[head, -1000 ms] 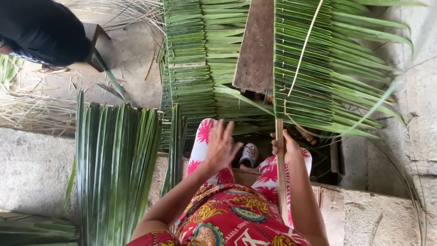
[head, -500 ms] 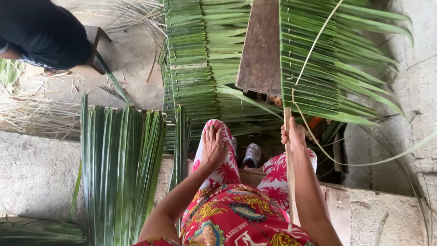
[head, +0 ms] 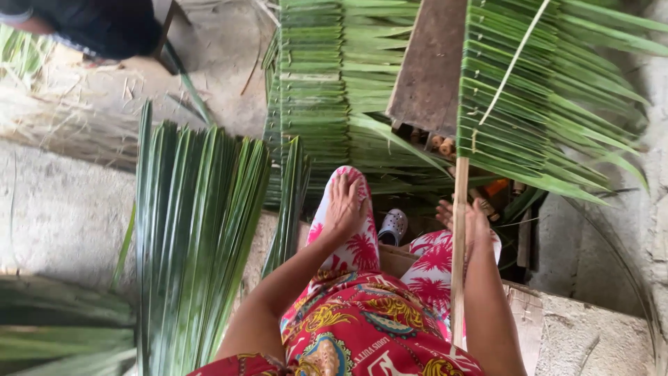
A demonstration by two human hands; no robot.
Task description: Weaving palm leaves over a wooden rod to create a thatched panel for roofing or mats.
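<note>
My left hand (head: 346, 203) lies flat on my left knee, fingers apart, holding nothing. My right hand (head: 467, 217) rests at my right knee against a long pale wooden stick (head: 458, 257) that runs up from my lap; its grip on the stick is unclear. The stick carries a panel of folded green palm leaves (head: 539, 104) stitched along it, with a pale leaf rib (head: 511, 66) crossing over the leaves. A bundle of long green palm leaves (head: 198, 237) stands beside my left arm.
A finished stack of woven palm panels (head: 313, 83) lies ahead, next to a brown wooden board (head: 428, 66). A white clog (head: 393, 226) sits between my knees. Another person in dark clothes (head: 90, 24) is at the top left. Concrete ledges lie left and right.
My left hand has settled lower onto my knee. The stick with its leaf panel has shifted slightly, and my right hand stays at the stick.
</note>
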